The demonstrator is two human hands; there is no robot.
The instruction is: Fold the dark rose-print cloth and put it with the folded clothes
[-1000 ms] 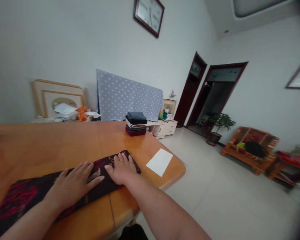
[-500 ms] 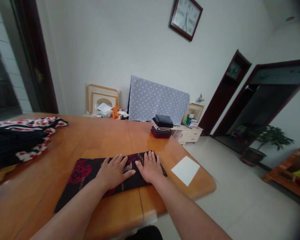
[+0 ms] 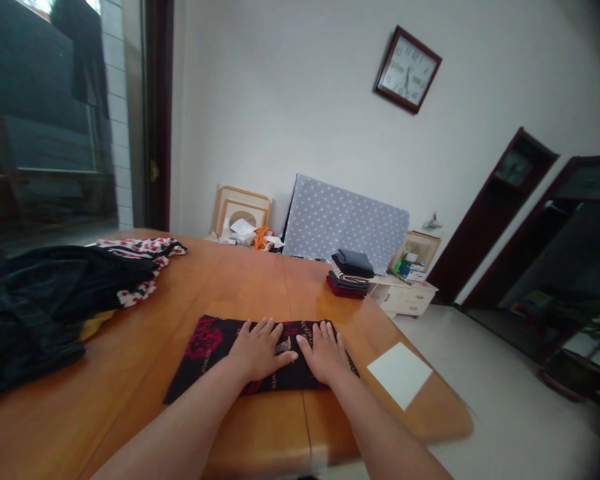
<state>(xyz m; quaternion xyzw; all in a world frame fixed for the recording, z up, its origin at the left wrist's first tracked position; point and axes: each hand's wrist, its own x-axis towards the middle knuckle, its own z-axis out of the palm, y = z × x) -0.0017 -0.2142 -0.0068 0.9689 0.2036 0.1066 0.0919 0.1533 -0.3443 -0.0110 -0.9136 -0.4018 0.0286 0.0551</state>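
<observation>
A folded black garment (image 3: 215,363) with red flower prints and pale lettering lies flat on the wooden table (image 3: 240,280) in front of me. Spread over its middle, my left hand (image 3: 261,350) rests palm down with fingers apart. My right hand (image 3: 326,352) lies flat on the garment's right part, fingers stretched out. The two thumbs point toward each other across a small gap. Both palms hide parts of the print; whether anything is under them I cannot tell.
A stack of folded clothes (image 3: 350,273) stands near the table's far right edge. Loose dark clothes (image 3: 55,293) and a red-and-white patterned garment (image 3: 145,250) are heaped at left. A white sheet of paper (image 3: 400,375) lies right of my right hand. Behind stands a dotted grey cloth (image 3: 345,220).
The whole view has swung left, so everything appears further right and more of the clothes heap and window shows. My hands stay flat on the garment, nearly unchanged in place.
</observation>
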